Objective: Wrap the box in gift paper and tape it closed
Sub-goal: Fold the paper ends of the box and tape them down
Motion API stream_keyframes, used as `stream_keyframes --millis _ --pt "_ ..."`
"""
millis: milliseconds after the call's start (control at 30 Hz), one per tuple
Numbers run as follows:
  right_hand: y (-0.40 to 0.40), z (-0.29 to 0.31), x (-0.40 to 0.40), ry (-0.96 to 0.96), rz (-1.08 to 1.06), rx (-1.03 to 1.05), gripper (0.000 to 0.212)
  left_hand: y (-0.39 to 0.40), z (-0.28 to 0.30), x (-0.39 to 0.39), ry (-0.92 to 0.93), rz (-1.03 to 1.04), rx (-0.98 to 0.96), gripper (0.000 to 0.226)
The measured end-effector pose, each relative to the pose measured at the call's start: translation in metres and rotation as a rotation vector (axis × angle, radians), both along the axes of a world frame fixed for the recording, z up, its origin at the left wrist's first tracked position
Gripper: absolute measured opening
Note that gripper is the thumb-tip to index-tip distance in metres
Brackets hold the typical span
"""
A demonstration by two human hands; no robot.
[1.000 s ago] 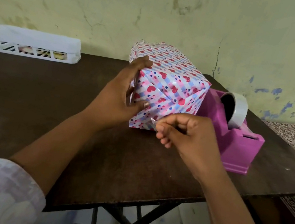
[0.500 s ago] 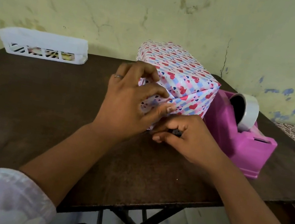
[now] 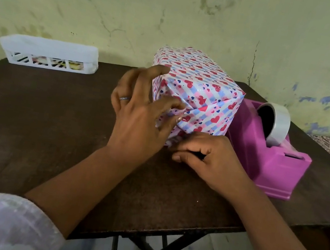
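The heart-printed paper-wrapped box [image 3: 196, 90] seems light, stiff and glossy; the left hand [image 3: 140, 107] presses its near fold with spread fingers, while the right hand [image 3: 209, 156] curls below it, its hold uncertain

no readable text, labels, brands or numbers anywhere, only a printed heart pattern on the gift paper [image 3: 196, 86]

White sleeves [image 3: 5, 227] (left-hand ring [image 3: 125, 98])
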State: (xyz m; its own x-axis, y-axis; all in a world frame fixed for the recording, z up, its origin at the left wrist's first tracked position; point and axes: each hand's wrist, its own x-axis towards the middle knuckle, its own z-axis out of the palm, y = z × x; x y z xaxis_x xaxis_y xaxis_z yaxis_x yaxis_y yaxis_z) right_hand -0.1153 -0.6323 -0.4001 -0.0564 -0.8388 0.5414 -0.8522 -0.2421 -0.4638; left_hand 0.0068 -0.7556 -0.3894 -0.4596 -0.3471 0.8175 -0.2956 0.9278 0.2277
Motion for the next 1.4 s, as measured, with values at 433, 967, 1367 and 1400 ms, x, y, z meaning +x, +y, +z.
stream_keyframes --millis 433,967,1367,1400 --pt "-0.004 -0.015 0.010 0.178 0.012 0.050 0.028 0.010 0.002 -0.006 -0.033 -0.059 0.180 0.025" --pt "0.006 -0.012 0.006 0.232 -0.021 -0.182 0.015 0.005 0.001 0.002 0.136 -0.068 0.443 0.012" --pt "0.007 -0.008 -0.005 0.049 -0.148 -0.393 0.023 0.002 -0.003 0.001 0.163 -0.063 0.407 0.012" --pt "0.007 -0.007 -0.004 0.052 -0.151 -0.391 0.025 0.002 -0.002 0.001 0.168 -0.061 0.406 0.012"
